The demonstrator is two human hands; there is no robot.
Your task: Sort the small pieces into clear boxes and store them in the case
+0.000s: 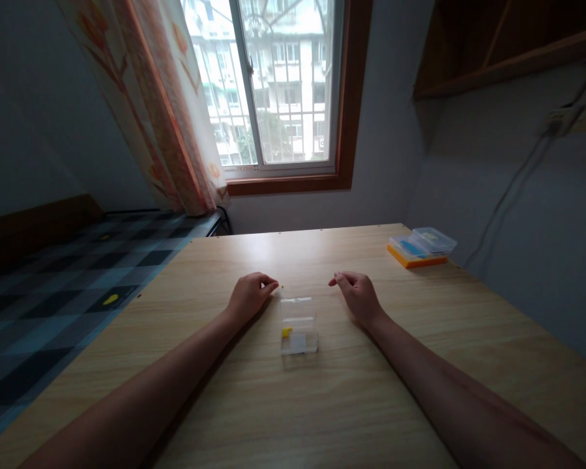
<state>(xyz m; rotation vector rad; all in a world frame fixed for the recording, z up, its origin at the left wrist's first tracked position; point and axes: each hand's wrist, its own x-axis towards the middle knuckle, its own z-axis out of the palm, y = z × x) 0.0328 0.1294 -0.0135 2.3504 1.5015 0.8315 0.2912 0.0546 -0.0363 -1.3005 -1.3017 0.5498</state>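
A small clear plastic box (298, 345) lies on the table between my two hands, its transparent lid (296, 309) folded back on the far side. Inside the box is a small yellow piece (287, 332) beside a whitish patch. My left hand (251, 296) rests on the table left of the lid, thumb and fingers pinched together; whether they hold anything is hidden. A tiny yellow bit (282, 286) sits just beyond those fingertips. To the right of the lid, my right hand (360, 298) is loosely closed on the tabletop, with nothing visible in its fingers.
An orange-based container (422, 262) with clear plastic boxes (432, 240) on it stands at the table's (351, 404) far right edge. At left is a bed with a checked cover (92, 280). A cable (505, 189) hangs down the right wall below a shelf (508, 71).
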